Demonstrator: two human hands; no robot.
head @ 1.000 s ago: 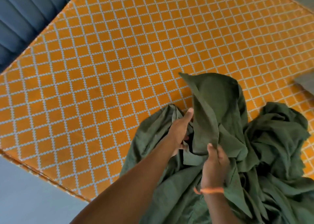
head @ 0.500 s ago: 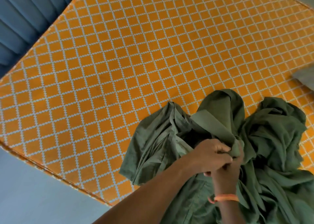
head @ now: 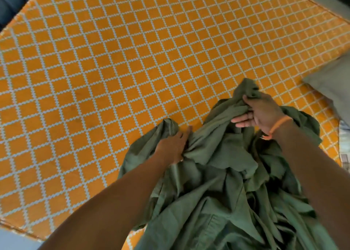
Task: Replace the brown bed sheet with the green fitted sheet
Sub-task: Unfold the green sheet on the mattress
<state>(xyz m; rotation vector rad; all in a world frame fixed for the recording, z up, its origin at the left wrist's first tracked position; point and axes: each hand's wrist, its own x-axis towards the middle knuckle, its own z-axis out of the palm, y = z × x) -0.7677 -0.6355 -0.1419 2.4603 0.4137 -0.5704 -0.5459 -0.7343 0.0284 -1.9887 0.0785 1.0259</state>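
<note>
While the two hands met on one fold half a second ago, they now part: the right hand point(head: 262, 114) lifts a bunched edge of the green sheet point(head: 223, 183), the left hand point(head: 173, 146) presses cloth beside it on the mattress point(head: 94, 79), likely hunting a corner.

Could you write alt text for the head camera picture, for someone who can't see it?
Seen from above, a person's two hands work a crumpled green sheet heaped on an orange mattress with a white lattice pattern. The right hand grips a raised bunch; the left hand rests on the folds. A grey pillow lies at right.
</note>
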